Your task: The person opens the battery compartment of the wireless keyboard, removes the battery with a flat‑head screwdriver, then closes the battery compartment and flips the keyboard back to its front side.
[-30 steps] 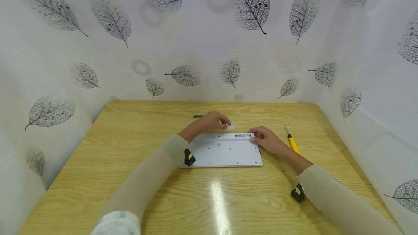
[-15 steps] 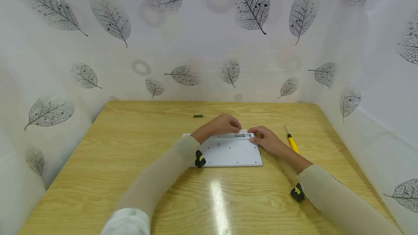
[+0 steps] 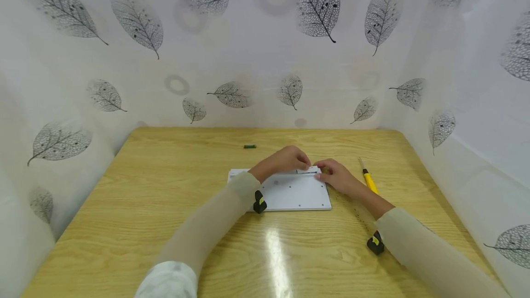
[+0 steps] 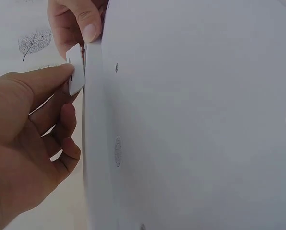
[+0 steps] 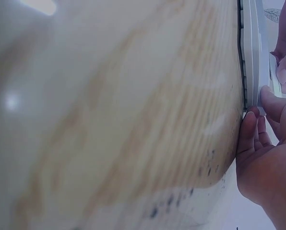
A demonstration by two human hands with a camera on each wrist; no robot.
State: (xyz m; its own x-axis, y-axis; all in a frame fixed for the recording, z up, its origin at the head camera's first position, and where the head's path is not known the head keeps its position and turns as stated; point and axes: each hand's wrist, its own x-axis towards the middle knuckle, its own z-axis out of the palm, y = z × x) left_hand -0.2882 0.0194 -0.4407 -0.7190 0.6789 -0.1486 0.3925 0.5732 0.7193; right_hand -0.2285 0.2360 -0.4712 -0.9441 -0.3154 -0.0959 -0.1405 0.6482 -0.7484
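Observation:
A white keyboard (image 3: 296, 193) lies face down on the wooden table, its screw-dotted back upward; in the right wrist view, key edges show along its underside. My left hand (image 3: 289, 159) pinches a small white battery cover (image 4: 76, 72) between thumb and fingers, at the battery slot (image 3: 305, 171) by the keyboard's far edge. The cover is tilted, with one edge right at the keyboard's rim. My right hand (image 3: 337, 177) grips the keyboard's far right corner, thumb on top and fingers beneath. The left hand partly hides the slot.
A green battery (image 3: 250, 146) lies on the table (image 3: 174, 187) behind the keyboard. To the right of the right hand is a screwdriver (image 3: 370, 181) with a yellow handle. A leaf-printed curtain (image 3: 256, 59) encloses the table's back and sides.
My left hand has moved right and slightly toward me, bringing the battery cover from behind the keyboard to the slot. My right hand stays on the corner.

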